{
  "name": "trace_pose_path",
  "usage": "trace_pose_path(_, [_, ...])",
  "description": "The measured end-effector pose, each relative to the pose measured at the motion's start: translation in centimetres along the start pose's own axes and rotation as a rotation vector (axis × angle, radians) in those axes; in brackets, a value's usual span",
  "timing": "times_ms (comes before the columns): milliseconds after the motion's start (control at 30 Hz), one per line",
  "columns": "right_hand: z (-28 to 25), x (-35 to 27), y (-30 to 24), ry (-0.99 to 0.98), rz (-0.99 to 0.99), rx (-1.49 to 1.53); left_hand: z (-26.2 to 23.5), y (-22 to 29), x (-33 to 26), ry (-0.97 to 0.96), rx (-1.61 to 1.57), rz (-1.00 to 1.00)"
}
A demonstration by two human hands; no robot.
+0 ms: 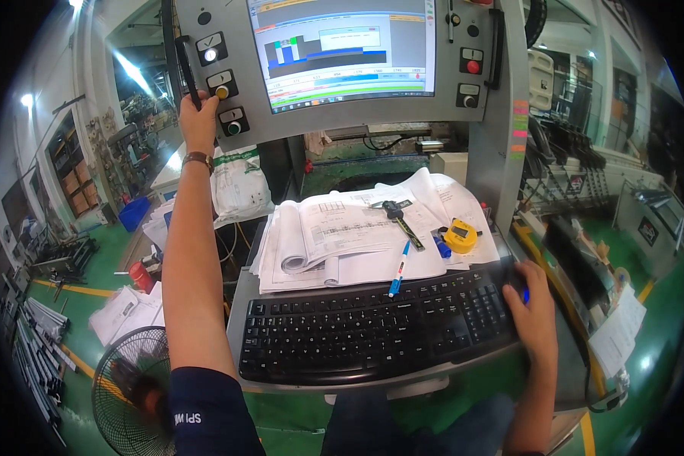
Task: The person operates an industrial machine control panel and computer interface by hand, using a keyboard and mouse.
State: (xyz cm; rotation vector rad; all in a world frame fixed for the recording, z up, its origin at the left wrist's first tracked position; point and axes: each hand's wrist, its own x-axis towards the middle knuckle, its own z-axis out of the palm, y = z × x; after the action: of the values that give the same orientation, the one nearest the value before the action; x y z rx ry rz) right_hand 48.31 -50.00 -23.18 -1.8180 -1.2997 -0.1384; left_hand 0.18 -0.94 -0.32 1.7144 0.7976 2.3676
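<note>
Black handle (188, 72) at the upper left of the frame is gripped in my left hand (198, 121), my right hand (536, 308) cups the mouse (518, 287) at the keyboard's (372, 327) right end, drawings (342, 232) lie open, so still mid-setup I reckon.

I count one black keyboard (372, 323), one screen (342, 47), one blue-and-white pen (397, 270), one yellow tape measure (460, 235) and one caliper (400, 220) on the tabletop (281, 378). Left of the screen I see three square push buttons (222, 85), right of it two more. One floor fan (129, 387) and one wristwatch (197, 159).
</note>
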Motion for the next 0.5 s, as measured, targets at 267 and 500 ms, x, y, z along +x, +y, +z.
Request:
trace_pose_path(267, [-0.04, 0.00, 0.00, 0.022, -0.006, 0.020, 0.21, 0.56, -0.24, -0.006, 0.031, 0.003])
trace_pose_path(500, [-0.12, -0.21, 0.28, 0.065, -0.016, 0.060, -0.03, 0.69, -0.26, -0.012, 0.056, 0.006])
